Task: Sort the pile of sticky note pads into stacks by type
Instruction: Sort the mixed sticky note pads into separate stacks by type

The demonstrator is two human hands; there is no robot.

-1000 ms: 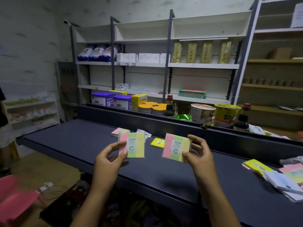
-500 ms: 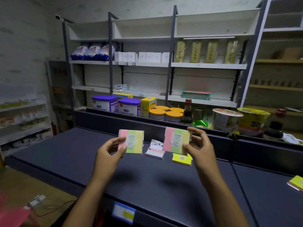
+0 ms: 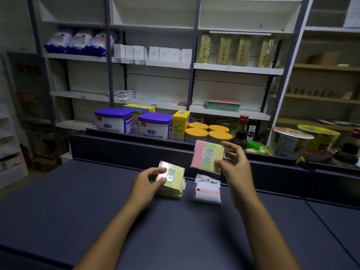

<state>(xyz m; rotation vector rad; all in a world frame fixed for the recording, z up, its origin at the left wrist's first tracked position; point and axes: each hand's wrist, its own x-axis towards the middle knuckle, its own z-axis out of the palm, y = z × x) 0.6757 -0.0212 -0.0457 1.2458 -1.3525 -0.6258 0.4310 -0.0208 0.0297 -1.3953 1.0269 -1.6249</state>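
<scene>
A: What changed since half a second ago?

B: The left hand [image 3: 145, 185] has come down; its fingers [image 3: 155, 170] now pinch a striped pad [image 3: 172, 177] onto a stack [image 3: 171, 191] on the dark counter [image 3: 78, 201].

A: And the other?

B: The right hand [image 3: 236, 170] stays raised, fingers gripping a second pad [image 3: 207, 155] upright, its pink, green and yellow stripes vertical, face toward the camera. A white pack [image 3: 208, 191] lies flat below it. Purple-lidded tubs [image 3: 134, 122] stand beyond.

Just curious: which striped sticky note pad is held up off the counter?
The pink-green-yellow striped pad in the right hand; the left hand's sits on a stack.
</scene>
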